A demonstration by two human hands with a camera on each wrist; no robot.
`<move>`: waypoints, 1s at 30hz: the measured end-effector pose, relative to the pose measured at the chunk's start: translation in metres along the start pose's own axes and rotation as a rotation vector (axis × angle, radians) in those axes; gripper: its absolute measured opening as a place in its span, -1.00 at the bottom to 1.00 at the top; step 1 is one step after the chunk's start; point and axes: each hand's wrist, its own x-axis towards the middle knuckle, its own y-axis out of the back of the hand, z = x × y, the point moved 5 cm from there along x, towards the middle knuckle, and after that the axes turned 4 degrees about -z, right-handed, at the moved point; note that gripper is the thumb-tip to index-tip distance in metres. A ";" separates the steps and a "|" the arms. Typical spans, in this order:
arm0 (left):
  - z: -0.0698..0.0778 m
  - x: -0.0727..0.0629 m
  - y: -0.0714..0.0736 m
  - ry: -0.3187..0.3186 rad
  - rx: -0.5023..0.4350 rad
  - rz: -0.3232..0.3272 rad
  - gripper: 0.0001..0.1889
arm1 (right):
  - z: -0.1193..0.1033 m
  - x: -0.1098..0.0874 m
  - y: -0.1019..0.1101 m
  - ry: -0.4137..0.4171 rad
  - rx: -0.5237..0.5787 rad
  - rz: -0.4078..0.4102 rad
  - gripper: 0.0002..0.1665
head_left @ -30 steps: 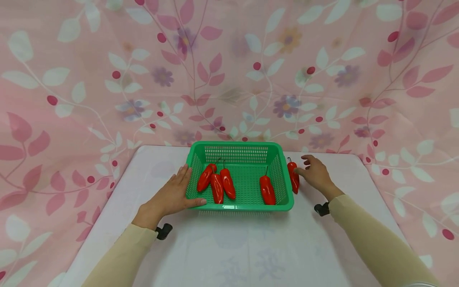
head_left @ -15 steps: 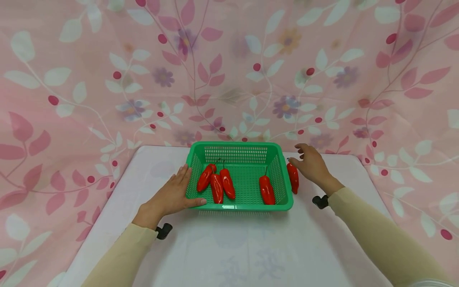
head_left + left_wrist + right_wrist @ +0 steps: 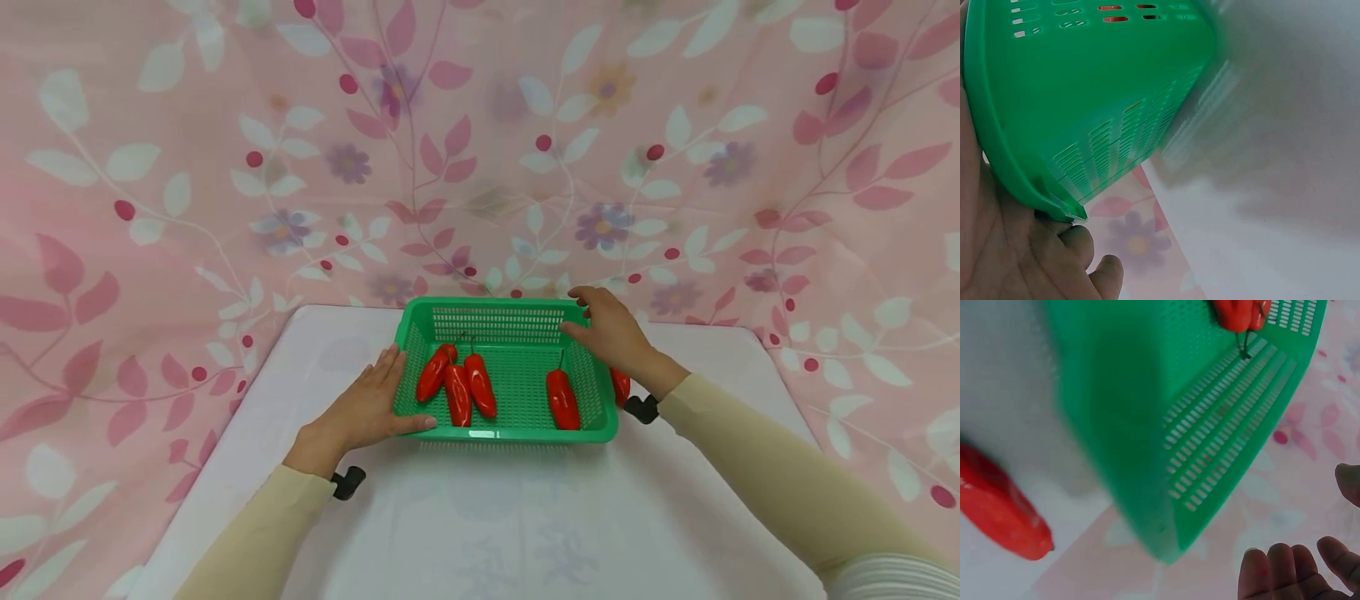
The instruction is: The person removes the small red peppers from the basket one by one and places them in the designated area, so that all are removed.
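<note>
A green plastic basket (image 3: 502,434) stands at the table's far side with several glossy red peppers in it. Three of them, one being this pepper (image 3: 480,385), lie together at the left; another pepper (image 3: 562,400) lies alone near the right wall. My left hand (image 3: 360,408) rests on the left rim with its fingers extended and its thumb on the front left corner. Above the right back corner hovers my right hand (image 3: 611,333), fingers slightly bent, holding nothing. Outside the right wall a further pepper (image 3: 621,387) lies on the table, partly hidden by the right wrist.
A white cloth covers the table (image 3: 480,517). Right behind the basket hangs a pink floral curtain (image 3: 487,167). Each wrist carries a small black camera mount.
My right hand has moved left, from beside the loose pepper to above the basket's right back corner. The left hand and the peppers have stayed in place.
</note>
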 end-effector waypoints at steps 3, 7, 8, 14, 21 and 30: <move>0.000 0.001 0.000 -0.004 0.005 0.002 0.40 | -0.016 0.007 -0.006 0.026 0.007 -0.025 -0.26; 0.000 0.002 0.001 -0.005 0.014 0.006 0.40 | -0.036 0.019 -0.017 0.058 0.000 -0.052 -0.26; 0.000 0.002 0.002 -0.004 0.016 0.007 0.40 | -0.040 0.022 -0.021 0.061 -0.009 -0.057 -0.26; -0.001 0.002 0.001 -0.011 0.021 0.011 0.41 | -0.054 0.040 -0.051 0.069 -0.037 -0.106 -0.24; -0.001 0.001 0.001 -0.013 0.011 0.006 0.42 | -0.055 0.055 -0.089 0.086 -0.066 -0.187 -0.20; 0.000 0.000 0.001 -0.005 0.009 -0.004 0.42 | -0.050 0.063 -0.121 0.076 -0.088 -0.270 -0.13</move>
